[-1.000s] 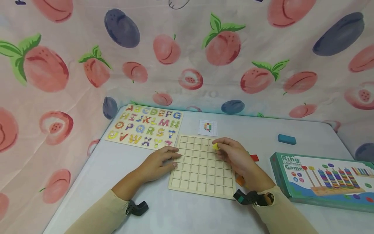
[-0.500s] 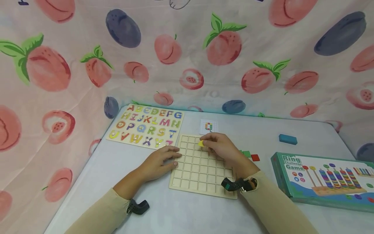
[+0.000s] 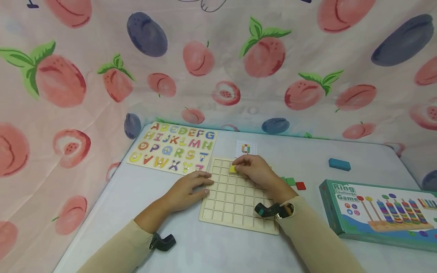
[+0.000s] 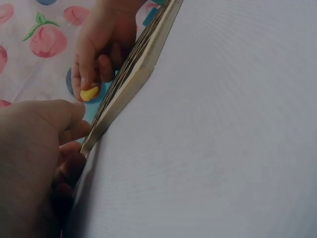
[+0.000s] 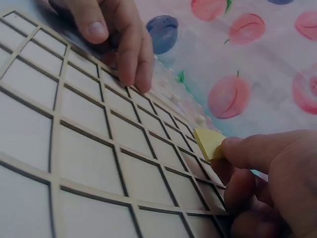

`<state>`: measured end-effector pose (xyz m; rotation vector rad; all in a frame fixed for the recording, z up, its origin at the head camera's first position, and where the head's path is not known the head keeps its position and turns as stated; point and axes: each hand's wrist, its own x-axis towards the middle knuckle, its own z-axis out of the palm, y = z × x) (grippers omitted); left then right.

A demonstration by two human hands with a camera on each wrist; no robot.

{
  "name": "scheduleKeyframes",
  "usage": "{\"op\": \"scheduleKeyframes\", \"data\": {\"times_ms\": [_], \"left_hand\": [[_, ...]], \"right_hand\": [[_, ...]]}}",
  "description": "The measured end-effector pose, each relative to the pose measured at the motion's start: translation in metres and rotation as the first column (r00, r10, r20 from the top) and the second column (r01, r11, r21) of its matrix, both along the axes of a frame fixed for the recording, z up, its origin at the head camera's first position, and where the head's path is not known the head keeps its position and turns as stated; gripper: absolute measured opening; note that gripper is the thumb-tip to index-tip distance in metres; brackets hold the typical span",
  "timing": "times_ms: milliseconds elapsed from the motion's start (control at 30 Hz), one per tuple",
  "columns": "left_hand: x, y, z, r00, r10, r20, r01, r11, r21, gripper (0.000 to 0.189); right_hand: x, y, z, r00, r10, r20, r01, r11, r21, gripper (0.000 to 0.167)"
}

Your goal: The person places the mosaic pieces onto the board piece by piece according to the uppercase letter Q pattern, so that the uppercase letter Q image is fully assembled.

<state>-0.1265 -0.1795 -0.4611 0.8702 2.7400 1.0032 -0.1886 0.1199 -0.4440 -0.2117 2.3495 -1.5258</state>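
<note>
A wooden grid board [image 3: 227,206] with square cells lies flat on the table. Fingertips of my left hand [image 3: 187,191] touch its left edge, with the fingers loosely extended. Over the upper part of the grid, my right hand [image 3: 257,172] pinches a small yellow tile [image 3: 233,169] between thumb and fingers. In the right wrist view the yellow tile [image 5: 209,144] is tilted and shows one curved edge. Whether it touches the grid cannot be told. Behind the board lies a white card [image 3: 246,148] with a letter Q made of coloured squares.
A wooden alphabet board [image 3: 210,150] with colourful letters lies at the back left. Green tiles [image 3: 290,181] and a red tile [image 3: 301,185] lie right of the grid, partly behind my right arm. Farther right are a blue block [image 3: 339,164] and a Ring Challenge Game box [image 3: 382,212].
My right hand has moved left across the top of the grid with the yellow tile, then slowed over the upper cells. My left hand has stayed at the board's edge.
</note>
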Motion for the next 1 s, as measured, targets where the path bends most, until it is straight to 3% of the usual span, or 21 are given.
{"op": "scheduleKeyframes", "data": {"times_ms": [167,333,533,800,1000], "left_hand": [[0.000,0.000,-0.001,1.000,-0.007,-0.022,0.006,1.000,-0.031,0.036],[0.000,0.000,-0.001,0.997,-0.037,-0.065,0.031,0.996,-0.087,0.050],[-0.001,-0.002,-0.001,0.997,-0.052,-0.055,0.046,0.993,-0.109,0.067],[-0.003,-0.007,-0.002,0.990,-0.120,-0.069,0.109,0.984,-0.144,0.084],[-0.001,-0.009,-0.001,0.984,-0.153,-0.092,0.140,0.981,-0.134,0.085]], "right_hand": [[0.003,-0.005,-0.005,0.995,0.018,-0.095,-0.009,0.995,0.096,0.014],[0.005,-0.009,-0.006,0.991,-0.001,-0.132,0.024,0.985,0.173,0.009],[0.005,-0.012,-0.003,0.983,0.020,-0.180,0.024,0.970,0.240,0.007],[0.005,-0.013,0.000,0.976,0.057,-0.211,0.005,0.959,0.283,0.011],[0.006,-0.015,-0.001,0.973,0.050,-0.223,0.017,0.957,0.291,0.012]]}}
